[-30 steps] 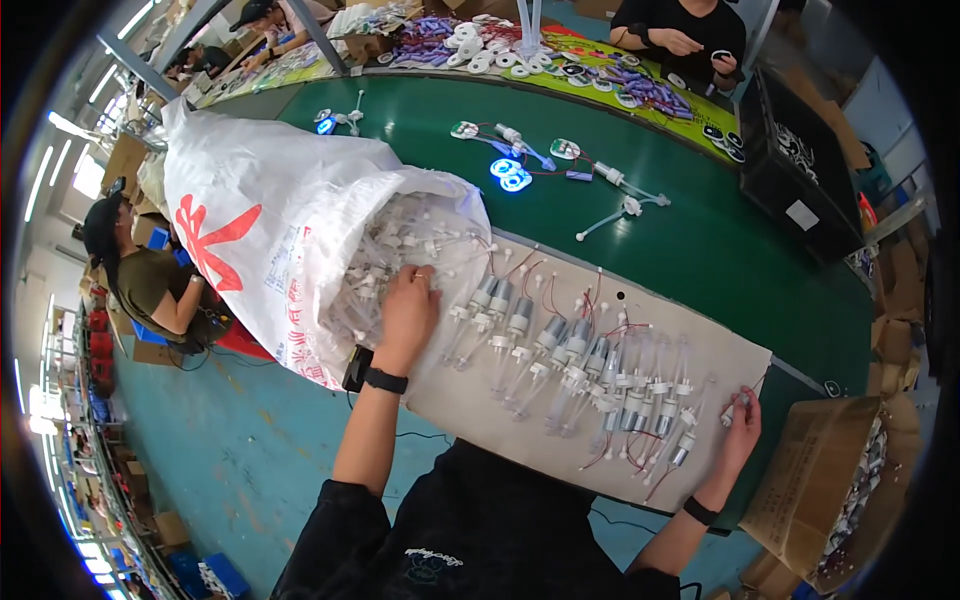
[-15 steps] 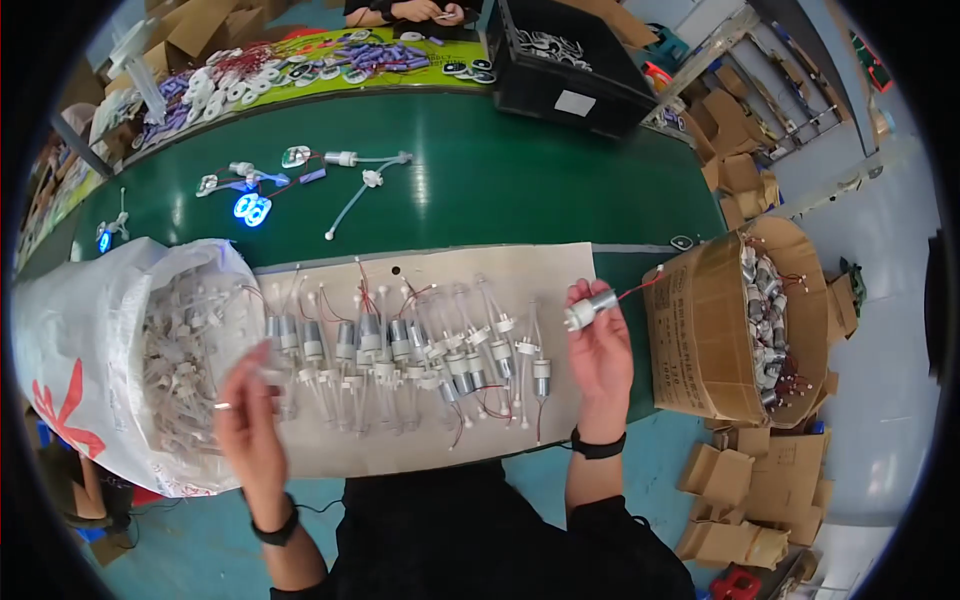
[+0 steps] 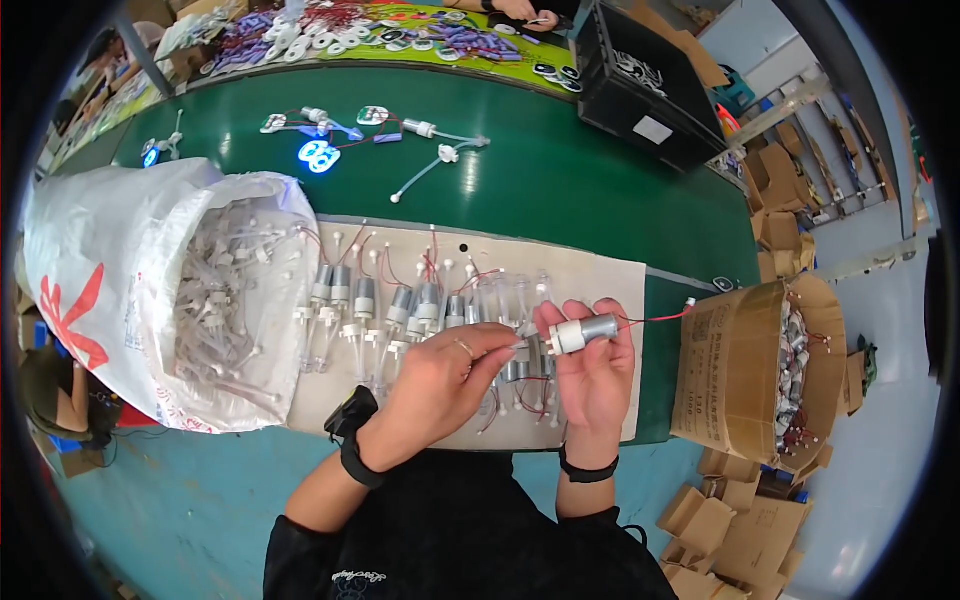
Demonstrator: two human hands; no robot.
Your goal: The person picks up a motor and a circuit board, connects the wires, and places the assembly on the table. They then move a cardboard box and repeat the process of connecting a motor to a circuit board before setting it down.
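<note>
- Head view: holds grey-and-white motor (image 3: 585, 334) in right hand (image 3: 597, 390), grip closed round it, above beige board (image 3: 615, 280) on green desk (image 3: 560, 210).
- Has left hand (image 3: 435, 390) just beside motor's white end, grip narrow; can't tell if pinching a part.
- Looks partly done: shows motors with clear tubes (image 3: 425, 305) rowed along board.
- Seems to leave plenty: held motor, no tube discernible; tube fittings (image 3: 220, 300) in white sack (image 3: 120, 230); loose motors (image 3: 792, 380) in carton (image 3: 725, 370).

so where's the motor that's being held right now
In the head view, the motor is right of centre in the grip of the right hand, between the left hand and the open cardboard box.
</note>
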